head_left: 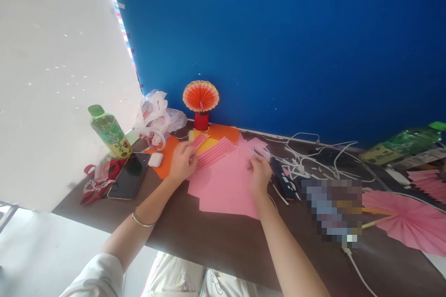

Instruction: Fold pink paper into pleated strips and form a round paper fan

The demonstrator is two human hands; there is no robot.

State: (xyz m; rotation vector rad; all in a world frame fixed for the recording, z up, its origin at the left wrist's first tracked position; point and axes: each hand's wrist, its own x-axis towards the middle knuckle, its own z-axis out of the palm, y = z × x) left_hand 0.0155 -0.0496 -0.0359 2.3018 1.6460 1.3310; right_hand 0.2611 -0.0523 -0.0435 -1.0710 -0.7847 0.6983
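Pink paper sheets (226,190) lie spread on the dark table. Across their upper left rests pleated pink paper (216,152), folded in narrow strips. My left hand (183,161) has its fingers curled round the left end of the pleated paper. At the right edge of the sheets is my right hand (259,171), its fingers pinched together; whatever they hold is too small to make out. Behind the sheets lie yellow paper (207,145) and orange paper (225,132). A round orange and cream paper fan (201,96) stands upright in a red holder (201,121).
A green bottle (110,132), a phone (129,176), a white case (155,159) and red scissors (101,183) are left. White cables (336,167), a dark object (284,178) and a pink fan (414,222) are right. Plastic bags (158,116) lie behind.
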